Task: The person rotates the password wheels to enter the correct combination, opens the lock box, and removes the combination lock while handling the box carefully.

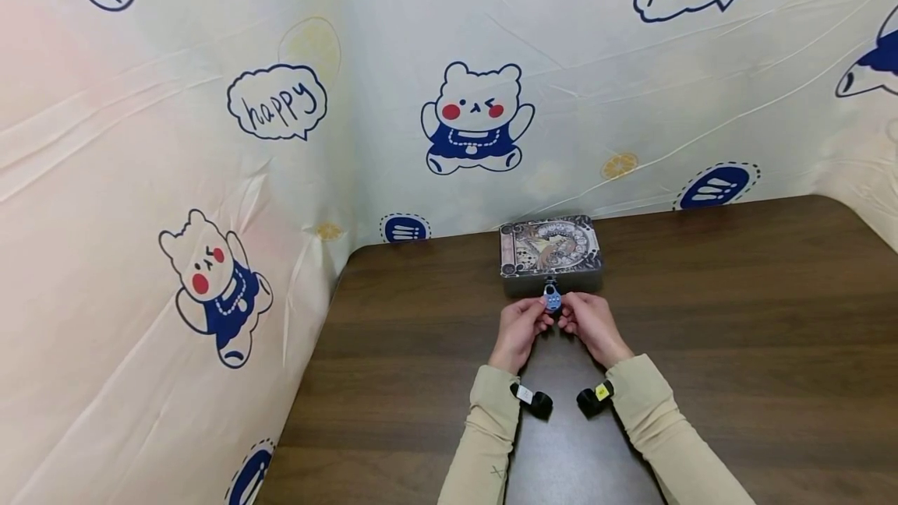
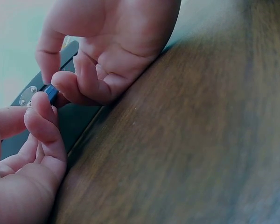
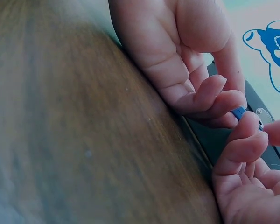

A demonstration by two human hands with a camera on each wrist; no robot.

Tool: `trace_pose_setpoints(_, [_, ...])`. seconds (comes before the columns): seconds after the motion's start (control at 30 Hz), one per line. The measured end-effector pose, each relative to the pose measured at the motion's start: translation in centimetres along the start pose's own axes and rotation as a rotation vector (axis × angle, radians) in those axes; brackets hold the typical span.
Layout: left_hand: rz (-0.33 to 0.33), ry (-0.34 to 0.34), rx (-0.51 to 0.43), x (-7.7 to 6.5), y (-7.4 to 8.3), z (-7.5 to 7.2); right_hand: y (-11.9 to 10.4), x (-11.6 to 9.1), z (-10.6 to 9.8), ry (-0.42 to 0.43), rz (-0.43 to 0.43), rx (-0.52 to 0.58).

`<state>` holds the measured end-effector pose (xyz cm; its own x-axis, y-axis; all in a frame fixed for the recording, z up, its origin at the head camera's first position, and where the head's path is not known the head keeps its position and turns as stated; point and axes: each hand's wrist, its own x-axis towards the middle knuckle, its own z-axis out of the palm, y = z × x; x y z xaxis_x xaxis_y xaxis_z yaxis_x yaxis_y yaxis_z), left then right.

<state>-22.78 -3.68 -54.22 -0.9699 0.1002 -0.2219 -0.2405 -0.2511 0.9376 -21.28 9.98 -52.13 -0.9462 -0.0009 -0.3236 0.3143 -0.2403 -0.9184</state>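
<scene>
A small blue padlock (image 1: 553, 301) hangs from the front latch of a dark, ornately printed box (image 1: 550, 249). My left hand (image 1: 517, 331) pinches its left side between thumb and fingertips. From the other side, my right hand (image 1: 593, 326) holds it in the same manner. In the left wrist view, only a sliver of the blue padlock (image 2: 51, 93) shows among the fingertips, beside a riveted metal plate (image 2: 28, 95) on the box front. The right wrist view also shows the fingers covering most of the padlock (image 3: 239, 112). The box lid is down.
The box stands on a brown wooden table (image 1: 421, 349), near its back edge. A pale printed cloth (image 1: 393, 100) hangs behind and to the left. A small black camera is strapped at each cuff.
</scene>
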Motion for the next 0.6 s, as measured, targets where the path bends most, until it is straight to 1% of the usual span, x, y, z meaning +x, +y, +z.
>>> trace_pose_setpoints(0.2, [0.010, 0.002, 0.001, -0.06, -0.09, -0.03, 0.19, -0.09, -0.04, -0.013, -0.041, -0.037])
trace_pose_setpoints(0.33, [0.021, -0.004, 0.011, -0.04, -0.22, -0.06, 0.34, -0.08, -0.02, 0.004, -0.062, -0.084])
trace_pose_setpoints(0.47, [0.014, -0.013, 0.002, 0.07, -0.23, -0.10, 0.40, -0.04, 0.04, 0.026, -0.071, -0.139])
trace_pose_setpoints(0.6, [0.016, -0.020, 0.013, 0.12, -0.19, -0.12, 0.39, -0.01, 0.11, 0.043, -0.076, -0.160])
